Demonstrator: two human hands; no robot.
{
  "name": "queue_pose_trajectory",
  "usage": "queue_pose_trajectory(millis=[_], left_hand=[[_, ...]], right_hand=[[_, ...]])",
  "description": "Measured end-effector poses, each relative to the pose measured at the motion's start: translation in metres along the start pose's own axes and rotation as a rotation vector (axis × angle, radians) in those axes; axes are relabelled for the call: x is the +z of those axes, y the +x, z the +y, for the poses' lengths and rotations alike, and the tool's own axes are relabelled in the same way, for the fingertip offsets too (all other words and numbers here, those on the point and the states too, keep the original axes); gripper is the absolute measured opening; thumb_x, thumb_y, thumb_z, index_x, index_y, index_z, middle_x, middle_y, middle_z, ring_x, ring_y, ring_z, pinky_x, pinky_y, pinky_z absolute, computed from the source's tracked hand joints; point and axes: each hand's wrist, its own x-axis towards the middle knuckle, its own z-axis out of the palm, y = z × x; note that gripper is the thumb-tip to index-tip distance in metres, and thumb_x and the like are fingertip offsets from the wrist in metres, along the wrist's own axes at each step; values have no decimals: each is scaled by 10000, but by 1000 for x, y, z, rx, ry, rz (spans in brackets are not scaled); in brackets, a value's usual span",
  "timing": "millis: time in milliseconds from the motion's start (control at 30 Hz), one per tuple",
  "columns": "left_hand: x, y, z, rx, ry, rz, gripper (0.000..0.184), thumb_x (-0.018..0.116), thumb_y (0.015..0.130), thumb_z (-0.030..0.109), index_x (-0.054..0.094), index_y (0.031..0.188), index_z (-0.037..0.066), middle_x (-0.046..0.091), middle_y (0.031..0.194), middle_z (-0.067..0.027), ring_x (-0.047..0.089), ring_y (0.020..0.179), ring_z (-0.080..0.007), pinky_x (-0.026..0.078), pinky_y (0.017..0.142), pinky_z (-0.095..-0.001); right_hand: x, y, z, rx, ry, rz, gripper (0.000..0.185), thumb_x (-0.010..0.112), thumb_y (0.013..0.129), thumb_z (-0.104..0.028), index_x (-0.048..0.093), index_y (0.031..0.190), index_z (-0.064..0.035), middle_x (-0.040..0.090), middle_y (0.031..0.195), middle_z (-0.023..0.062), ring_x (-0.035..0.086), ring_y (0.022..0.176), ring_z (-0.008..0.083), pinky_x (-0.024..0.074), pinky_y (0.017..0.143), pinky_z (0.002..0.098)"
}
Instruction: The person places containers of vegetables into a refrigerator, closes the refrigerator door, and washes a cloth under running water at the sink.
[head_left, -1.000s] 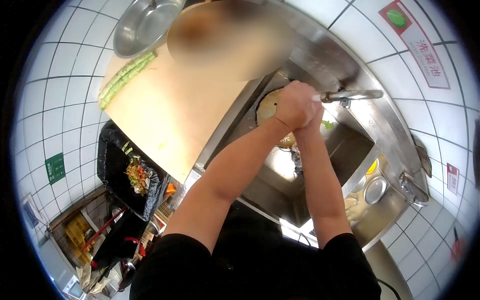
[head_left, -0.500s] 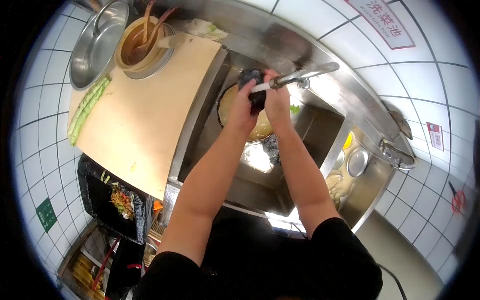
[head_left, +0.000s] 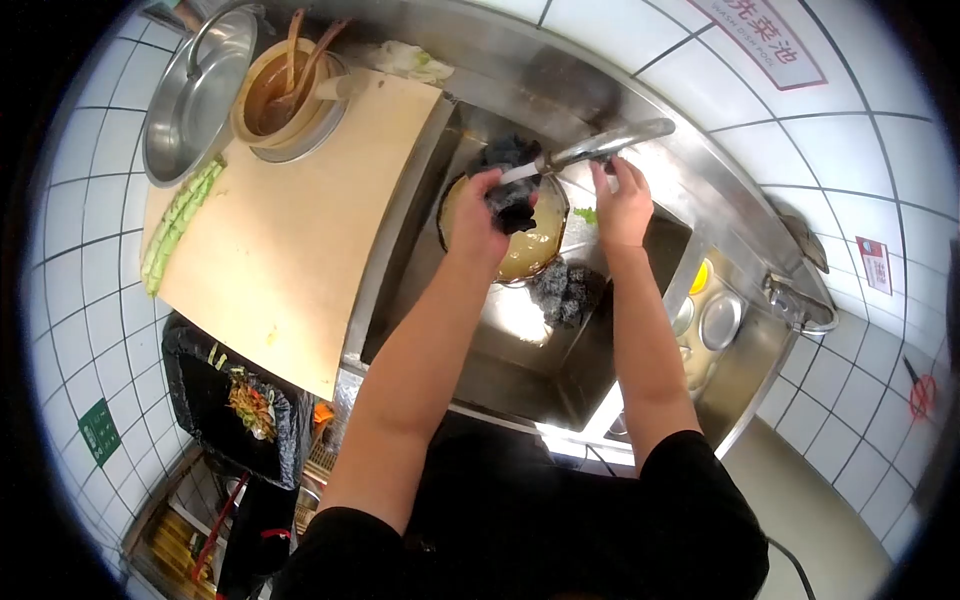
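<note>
A dark wet cloth (head_left: 510, 190) is in my left hand (head_left: 478, 222), under the spout of the faucet (head_left: 615, 140). My right hand (head_left: 625, 203) pinches at the small faucet handle, its fingertips partly hidden by the spout. Below the cloth, a round bowl of cloudy yellowish liquid (head_left: 535, 247) stands in the metal sink (head_left: 480, 345). Dark scouring pads (head_left: 568, 292) lie beside the bowl. A bit of green leaf (head_left: 586, 215) is near my right hand.
Left of the sink are a wooden board (head_left: 290, 220), green stalks (head_left: 180, 228), a metal basin (head_left: 200, 100) and a pot with wooden spoons (head_left: 275, 95). A black-lined bin (head_left: 200, 395) holds scraps. Another basin with metal lids (head_left: 720, 320) is at the right.
My right hand has left the cloth and moved right to the faucet handle. The cloth hangs looser in my left hand. The view has swung right since the first frame.
</note>
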Motion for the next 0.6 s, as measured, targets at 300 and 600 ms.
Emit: queue_pose_trajectory(millis=[300,600], left_hand=[[10,-10,3,-47,-1,-16,440,600,885,201,569,1242,-55,683,1119,-209,686,953,-366,594,853,-468],[1,-51,-17,282,698,-52,383,731,816,144,653,1165,6,692,1094,-158,672,933,-315,545,855,-401]], right_hand=[[-9,2,5,349,196,-106,389,592,1034,-352,747,1093,1,735,1012,239,715,937,387,555,846,440],[-23,-47,-86,1214,1479,-146,601,465,1058,-510,472,1482,-83,631,1291,122,624,1102,292,471,1018,431]])
